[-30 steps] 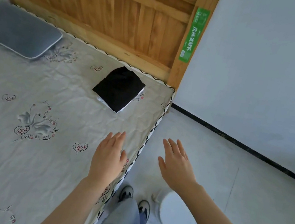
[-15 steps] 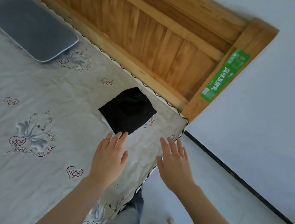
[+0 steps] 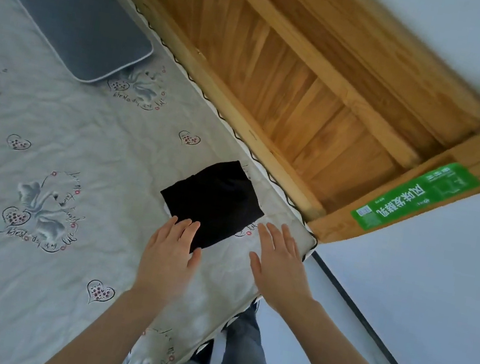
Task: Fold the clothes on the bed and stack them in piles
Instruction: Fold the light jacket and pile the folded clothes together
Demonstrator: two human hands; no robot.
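folded garment (image 3: pixel 213 201) black | bed sheet (image 3: pixel 50 122) pale grey, hearts and bears | pillow (image 3: pixel 78 15) grey | headboard (image 3: pixel 299 73) wood-brown | sticker (image 3: pixel 415 196) green

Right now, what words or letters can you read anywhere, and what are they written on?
"风味发酵乳": large white characters on the green rectangular sticker stuck to the wooden bedpost.
Small print and a square code at the ends of that sticker: too small to read.
Cursive writing around the hearts and grey flowers on the pale printed bedsheet: too blurred to read.
The folded black garment shows no text.
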